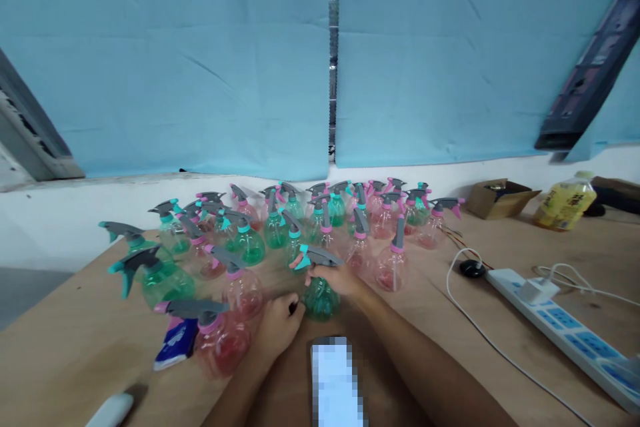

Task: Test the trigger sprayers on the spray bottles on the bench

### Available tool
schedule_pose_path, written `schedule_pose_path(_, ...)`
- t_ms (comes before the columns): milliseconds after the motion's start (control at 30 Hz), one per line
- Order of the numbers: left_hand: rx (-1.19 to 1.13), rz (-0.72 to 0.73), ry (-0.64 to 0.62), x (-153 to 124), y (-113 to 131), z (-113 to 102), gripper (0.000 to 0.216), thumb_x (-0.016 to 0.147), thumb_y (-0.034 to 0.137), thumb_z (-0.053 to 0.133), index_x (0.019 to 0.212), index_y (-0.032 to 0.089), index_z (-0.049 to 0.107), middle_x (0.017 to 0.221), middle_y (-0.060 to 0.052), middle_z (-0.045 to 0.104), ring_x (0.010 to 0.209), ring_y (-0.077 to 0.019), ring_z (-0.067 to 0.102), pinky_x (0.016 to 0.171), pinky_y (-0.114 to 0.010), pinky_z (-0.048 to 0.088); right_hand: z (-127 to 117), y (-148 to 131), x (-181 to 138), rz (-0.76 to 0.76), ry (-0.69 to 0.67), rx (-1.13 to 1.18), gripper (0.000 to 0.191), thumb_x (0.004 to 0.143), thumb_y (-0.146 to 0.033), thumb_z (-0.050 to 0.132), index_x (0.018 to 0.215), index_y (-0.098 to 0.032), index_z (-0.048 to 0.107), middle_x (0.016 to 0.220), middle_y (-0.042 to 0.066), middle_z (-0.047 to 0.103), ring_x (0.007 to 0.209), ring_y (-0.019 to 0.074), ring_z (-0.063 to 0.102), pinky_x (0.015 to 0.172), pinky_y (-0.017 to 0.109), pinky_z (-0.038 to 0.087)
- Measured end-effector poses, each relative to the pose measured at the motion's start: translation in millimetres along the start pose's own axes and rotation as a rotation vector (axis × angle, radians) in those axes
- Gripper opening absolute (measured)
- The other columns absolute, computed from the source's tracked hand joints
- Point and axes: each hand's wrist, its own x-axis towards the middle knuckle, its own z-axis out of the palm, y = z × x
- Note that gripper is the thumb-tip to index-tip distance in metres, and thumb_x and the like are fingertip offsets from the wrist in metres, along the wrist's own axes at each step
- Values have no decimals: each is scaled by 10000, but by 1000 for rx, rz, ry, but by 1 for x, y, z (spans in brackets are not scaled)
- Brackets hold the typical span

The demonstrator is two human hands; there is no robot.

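My right hand (pixel 340 278) is wrapped round the neck of a green spray bottle (pixel 321 300) with a grey and turquoise trigger head. The bottle stands upright on the wooden table, its nozzle toward the left. Just left of its base, my left hand (pixel 281 325) rests closed. A small dark thing shows at its fingertips, too little of it to name. Beside that hand stand a pink spray bottle (pixel 223 345) and another pink spray bottle (pixel 243 292). Several green and pink spray bottles crowd the table behind both hands.
A phone (pixel 336 380) with a bright screen lies between my forearms. On the right are a white power strip (pixel 565 333) with cables, an open cardboard box (pixel 500 200) and a yellow-labelled bottle (pixel 565 203). A blue packet (pixel 177 345) lies on the left.
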Motion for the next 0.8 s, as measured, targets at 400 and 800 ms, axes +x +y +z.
schedule_pose_path(400, 10, -39, -1, 0, -3, 2, 329, 791, 218, 473, 482, 171, 369, 523, 44, 417, 550, -98, 433, 566, -263, 203, 19, 18, -14, -378, 609, -441, 166, 928, -323, 500, 925, -203, 615, 851, 36, 573, 785, 177, 573, 703, 305, 476)
schedule_pose_path(800, 82, -44, -71, -2, 4, -2, 316, 819, 210, 498, 516, 153, 567, 529, 3, 556, 538, -108, 453, 568, -277, 198, 56, -47, 20, -331, 651, -502, 271, 969, -350, 458, 1157, -232, 612, 1020, 81, 566, 957, 215, 552, 821, 335, 477)
